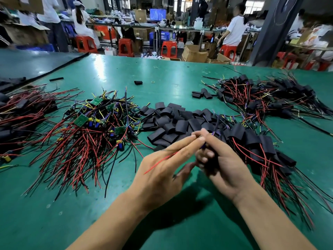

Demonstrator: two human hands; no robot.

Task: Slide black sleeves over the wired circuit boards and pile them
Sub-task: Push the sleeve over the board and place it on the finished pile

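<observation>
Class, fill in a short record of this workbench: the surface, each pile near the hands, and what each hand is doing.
Surface: green table
Left of centre: bare boards pile
Centre: empty sleeves pile
Right of the hands: sleeved boards pile
Right hand: grip curled round a black sleeve
Left hand: fingers straight, tips at the wire ends sticking out of that sleeve

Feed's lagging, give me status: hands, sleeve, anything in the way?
Left hand fingers straight, touching wire ends. Right hand grips black sleeve, wires poking out. Sleeved pile beside right hand, nothing between.
</observation>
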